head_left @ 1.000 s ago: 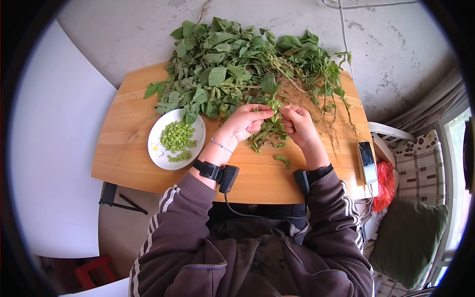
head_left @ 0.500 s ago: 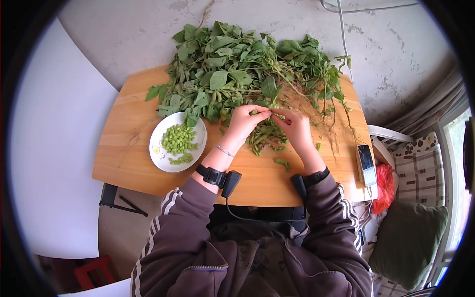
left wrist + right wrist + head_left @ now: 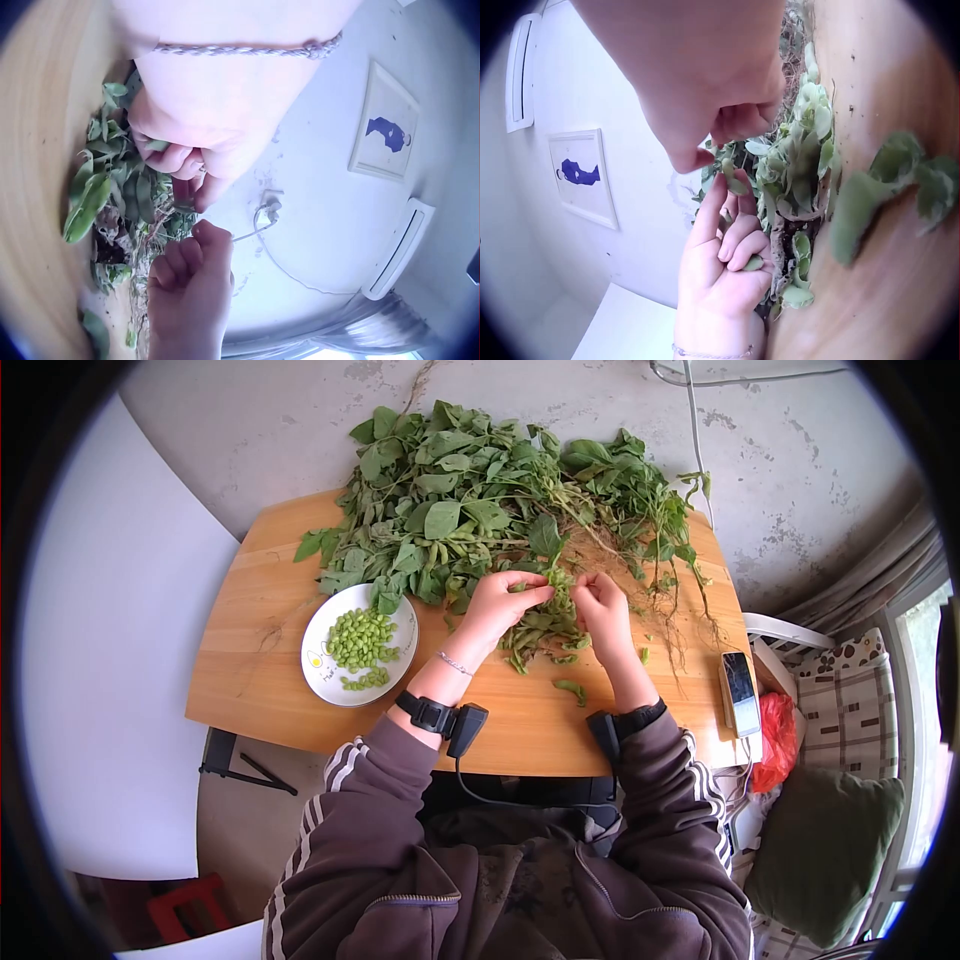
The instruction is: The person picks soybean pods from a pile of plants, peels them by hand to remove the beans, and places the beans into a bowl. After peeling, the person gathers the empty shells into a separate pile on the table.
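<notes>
My left hand (image 3: 495,603) pinches a small green pod (image 3: 733,180) between thumb and finger. In the right wrist view, a green bean (image 3: 754,263) shows under its curled fingers. My right hand (image 3: 606,620) is just to the right, apart from the left, its fingers curled with nothing visible in them. Below both hands lies a pile of green pods and shells (image 3: 545,630). Shelled beans (image 3: 360,640) lie in a white plate (image 3: 338,695) on the left of the table.
Leafy plants (image 3: 440,490) cover the back of the wooden table (image 3: 250,660), with roots trailing at the right. A loose pod (image 3: 571,690) lies near the front. A phone (image 3: 740,685) is at the right edge, beside a red bag (image 3: 777,740).
My right hand has drawn away to the right from the left fingertips, which it met half a second ago, and its fingers have curled more. My left hand has barely moved.
</notes>
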`<state>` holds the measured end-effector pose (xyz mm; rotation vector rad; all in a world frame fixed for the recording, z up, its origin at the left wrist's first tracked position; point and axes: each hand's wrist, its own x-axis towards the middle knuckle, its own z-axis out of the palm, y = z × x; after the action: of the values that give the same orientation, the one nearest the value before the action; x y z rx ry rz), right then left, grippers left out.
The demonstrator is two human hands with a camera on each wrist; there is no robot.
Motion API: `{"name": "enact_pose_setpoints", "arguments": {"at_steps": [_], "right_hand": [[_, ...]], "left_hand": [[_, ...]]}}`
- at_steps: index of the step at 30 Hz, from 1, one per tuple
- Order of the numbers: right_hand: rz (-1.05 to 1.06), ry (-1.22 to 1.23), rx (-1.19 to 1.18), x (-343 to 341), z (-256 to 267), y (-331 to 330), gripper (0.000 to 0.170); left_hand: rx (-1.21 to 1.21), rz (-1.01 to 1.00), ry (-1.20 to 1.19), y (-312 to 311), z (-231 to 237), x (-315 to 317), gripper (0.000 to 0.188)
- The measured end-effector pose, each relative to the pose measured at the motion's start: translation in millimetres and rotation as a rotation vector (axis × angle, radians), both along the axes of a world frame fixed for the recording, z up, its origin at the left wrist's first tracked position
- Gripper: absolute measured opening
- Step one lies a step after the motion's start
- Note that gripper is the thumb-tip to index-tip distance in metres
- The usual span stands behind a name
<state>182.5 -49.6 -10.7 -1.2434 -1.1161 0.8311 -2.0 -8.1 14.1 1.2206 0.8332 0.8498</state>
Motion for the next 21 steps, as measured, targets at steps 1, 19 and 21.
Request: {"name": "enact_pose_setpoints", "arguments": {"at_steps": [1, 19, 21], "right_hand": [[0.097, 0.367, -0.107, 5, 3, 0, 0.01], [-0.131, -0.588, 0.239, -9, 9, -5, 0.019], [-0.097, -0.521, 0.147, -8, 8, -4, 0.02]], "left_hand": [[0.01, 0.011, 0.023, -1, 1, 0, 0.034], [-0.002, -0.016, 0.005, 4, -6, -2, 0.029], [-0.036, -0.025, -0.046, 8, -8, -6, 0.028]]}}
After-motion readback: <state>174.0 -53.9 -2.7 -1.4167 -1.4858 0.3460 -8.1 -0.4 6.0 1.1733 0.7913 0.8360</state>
